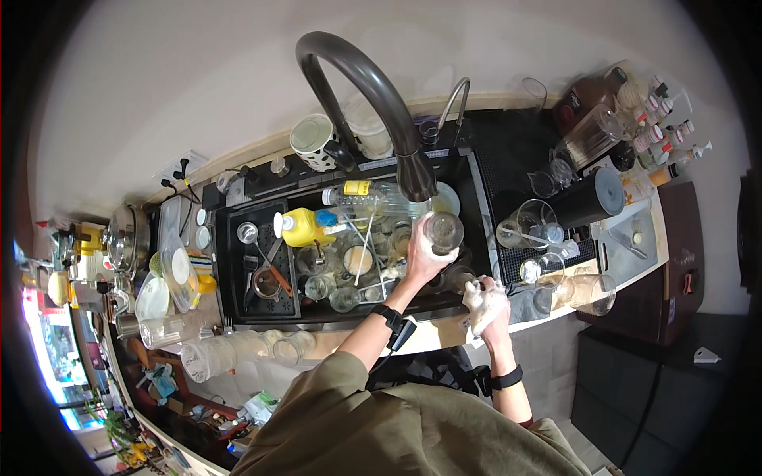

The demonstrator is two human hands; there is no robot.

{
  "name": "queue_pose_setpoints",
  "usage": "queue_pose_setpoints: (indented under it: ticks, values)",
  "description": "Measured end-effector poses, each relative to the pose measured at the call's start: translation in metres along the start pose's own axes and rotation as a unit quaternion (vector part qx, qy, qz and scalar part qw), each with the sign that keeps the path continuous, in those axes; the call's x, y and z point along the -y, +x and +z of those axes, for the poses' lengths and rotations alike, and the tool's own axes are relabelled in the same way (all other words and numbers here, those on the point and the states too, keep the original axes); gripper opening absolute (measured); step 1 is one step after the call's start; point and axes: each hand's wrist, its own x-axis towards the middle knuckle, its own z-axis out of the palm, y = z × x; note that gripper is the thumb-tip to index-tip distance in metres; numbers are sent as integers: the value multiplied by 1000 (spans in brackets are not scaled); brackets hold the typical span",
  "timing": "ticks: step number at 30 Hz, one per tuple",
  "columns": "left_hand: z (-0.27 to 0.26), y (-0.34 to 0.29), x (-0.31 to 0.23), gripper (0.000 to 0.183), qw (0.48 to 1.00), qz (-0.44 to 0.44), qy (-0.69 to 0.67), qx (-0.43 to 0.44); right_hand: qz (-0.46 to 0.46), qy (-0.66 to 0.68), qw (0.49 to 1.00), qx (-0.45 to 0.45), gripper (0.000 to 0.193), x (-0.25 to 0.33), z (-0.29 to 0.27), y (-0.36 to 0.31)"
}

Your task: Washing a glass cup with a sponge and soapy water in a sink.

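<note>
My left hand (426,260), fingers wrapped round it, holds a clear glass (444,232) under the faucet head; white suds sit on the fingers. At the sink's front right edge, my right hand (495,316) is closed on a white, foamy cloth or sponge (479,300), whose exact kind I cannot make out. Below my hands, the dark sink (468,186) is crowded with glassware, white straws, a clear plastic bottle (381,193) and a yellow pump bottle (302,228). Another glass (458,278) lies between my hands, partly hidden.
A large dark faucet (349,59) arches over the sink. The left drain tray (230,285) holds utensils, including an orange-handled one (280,278). Glass jars (208,359) line the front left edge. On the right stand glasses (532,222), a dark cylinder (591,198) and several small bottles (655,131).
</note>
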Motion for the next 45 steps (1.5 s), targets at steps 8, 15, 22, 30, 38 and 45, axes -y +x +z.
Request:
queue_pose_setpoints:
  ticks: [8,15,22,30,38,45]
  values:
    - [-30,14,-43,92,994,58,-15,-95,7,8,1000,-15,34,-9,4,6]
    - [-102,10,-49,91,992,-53,80,-80,-45,11,999,-18,32,-1,-1,21]
    - [-98,-18,2,89,981,-171,96,-8,-22,21,999,-15,26,18,14,38]
    - [-86,-27,48,91,971,-212,102,35,-106,-190,973,77,23,10,73,75]
    - [-86,-33,53,89,951,-231,207,20,-175,-364,889,215,19,10,119,115]
    - [-84,-31,38,96,903,-361,231,28,-152,-378,880,244,26,16,142,113]
